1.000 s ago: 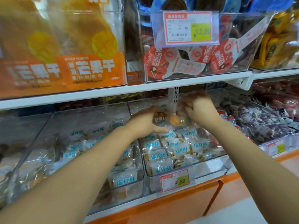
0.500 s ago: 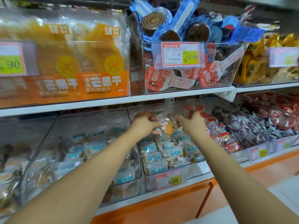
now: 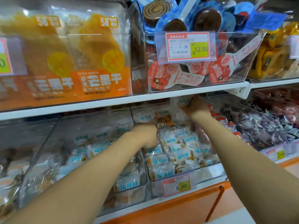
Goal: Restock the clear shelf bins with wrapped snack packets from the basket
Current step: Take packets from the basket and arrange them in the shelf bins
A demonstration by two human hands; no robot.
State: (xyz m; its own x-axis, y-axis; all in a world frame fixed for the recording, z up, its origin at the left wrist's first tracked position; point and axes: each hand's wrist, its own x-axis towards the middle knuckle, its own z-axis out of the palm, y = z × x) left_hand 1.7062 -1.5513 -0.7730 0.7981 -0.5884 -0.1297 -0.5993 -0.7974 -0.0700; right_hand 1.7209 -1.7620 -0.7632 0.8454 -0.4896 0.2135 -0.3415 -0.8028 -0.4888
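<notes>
My right hand (image 3: 198, 106) is raised just under the upper shelf and shut on a bunch of clear wrapped snack packets (image 3: 181, 101). Lower and to the left, my left hand (image 3: 146, 135) is curled shut at the back left of the clear bin (image 3: 210, 172). Its fingers touch a packet with brown contents (image 3: 163, 120), and the back of the hand hides the grip. The bin carries an 8.80 price tag (image 3: 177, 185) and holds several white-and-teal packets (image 3: 178, 153). The basket is out of view.
A second clear bin (image 3: 53, 152) of similar packets stands to the left. The white shelf edge (image 3: 113, 101) runs close above my hands, with mango bags (image 3: 97, 62) and a lollipop bin (image 3: 202, 73) on it. Dark wrapped sweets (image 3: 262, 126) fill the bin at right.
My hands have moved apart: the right one rose toward the shelf underside with packets, the left dropped toward the bin's left edge. The view tilted upward.
</notes>
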